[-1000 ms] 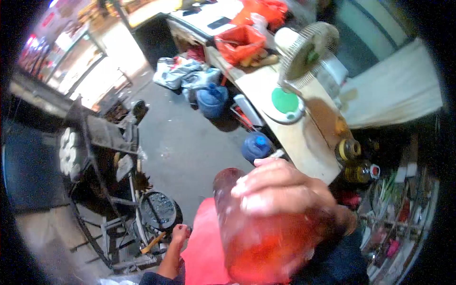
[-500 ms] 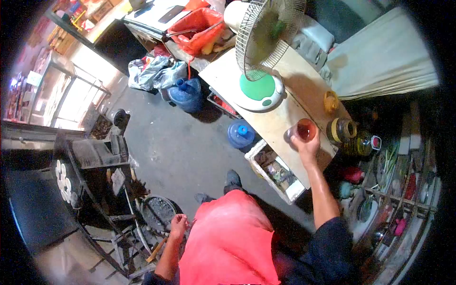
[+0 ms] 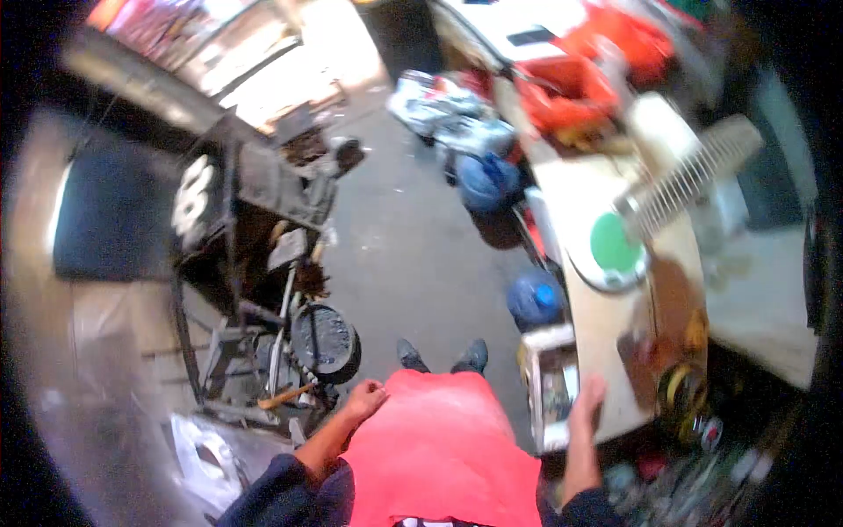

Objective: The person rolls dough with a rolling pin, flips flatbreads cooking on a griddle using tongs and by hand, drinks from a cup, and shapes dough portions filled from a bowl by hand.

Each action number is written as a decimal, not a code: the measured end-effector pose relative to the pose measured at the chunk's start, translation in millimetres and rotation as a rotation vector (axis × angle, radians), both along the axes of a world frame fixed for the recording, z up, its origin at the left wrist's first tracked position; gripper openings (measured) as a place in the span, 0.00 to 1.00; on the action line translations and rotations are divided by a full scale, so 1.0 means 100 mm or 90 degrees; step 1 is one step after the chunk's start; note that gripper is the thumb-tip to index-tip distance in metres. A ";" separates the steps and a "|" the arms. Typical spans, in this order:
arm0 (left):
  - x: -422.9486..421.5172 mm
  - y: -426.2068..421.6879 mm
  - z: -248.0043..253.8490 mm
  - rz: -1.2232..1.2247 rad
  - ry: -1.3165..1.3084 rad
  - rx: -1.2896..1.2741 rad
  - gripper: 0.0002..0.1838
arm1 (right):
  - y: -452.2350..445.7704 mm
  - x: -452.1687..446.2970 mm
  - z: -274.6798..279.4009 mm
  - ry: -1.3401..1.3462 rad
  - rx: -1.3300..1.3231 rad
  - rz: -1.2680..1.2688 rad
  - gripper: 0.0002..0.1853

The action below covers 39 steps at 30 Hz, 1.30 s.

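My right hand (image 3: 589,400) is beside the near edge of the wooden table (image 3: 606,351), above the white box (image 3: 534,386). Its fingers look stretched out, and no cup shows in it, though motion smears them. A dark reddish cup (image 3: 647,350) seems to stand on the tabletop, apart from that hand; its outline is blurred. My left hand (image 3: 365,400) hangs by the red apron (image 3: 439,439) with its fingers curled in, and nothing shows in them.
A scale with a green top (image 3: 616,242) and a fan (image 3: 694,180) are on the table. Blue water jugs (image 3: 534,301) stand on the floor beside it. At left are a round black basin (image 3: 325,341) and a dark metal stand (image 3: 233,237). Jars (image 3: 682,391) stand at right.
The view has swung round, so the table now lies at right. My right hand has let go of the cup and drawn back toward me. My left hand stays low by the apron.
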<state>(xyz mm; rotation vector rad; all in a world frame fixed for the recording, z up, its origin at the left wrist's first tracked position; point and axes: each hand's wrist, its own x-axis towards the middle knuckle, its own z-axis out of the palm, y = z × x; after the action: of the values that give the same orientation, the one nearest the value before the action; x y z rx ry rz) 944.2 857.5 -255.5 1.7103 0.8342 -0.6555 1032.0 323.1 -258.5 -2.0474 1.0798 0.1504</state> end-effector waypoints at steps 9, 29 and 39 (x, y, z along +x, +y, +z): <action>0.14 0.21 0.25 -0.173 0.048 0.172 0.27 | 1.31 0.23 0.23 0.264 0.433 0.646 0.23; 0.05 2.35 -0.45 0.233 0.078 0.135 0.15 | 3.46 1.54 0.27 0.260 0.188 0.694 0.32; 0.27 1.98 -0.65 0.286 0.031 0.140 0.17 | 3.26 4.29 1.01 -0.067 -0.080 0.648 0.25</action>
<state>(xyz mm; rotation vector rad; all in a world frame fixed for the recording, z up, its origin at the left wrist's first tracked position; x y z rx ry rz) 971.1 1055.2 -320.4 1.6235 1.3148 -0.3079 1461.2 648.7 -157.6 -2.5022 -0.1052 0.4792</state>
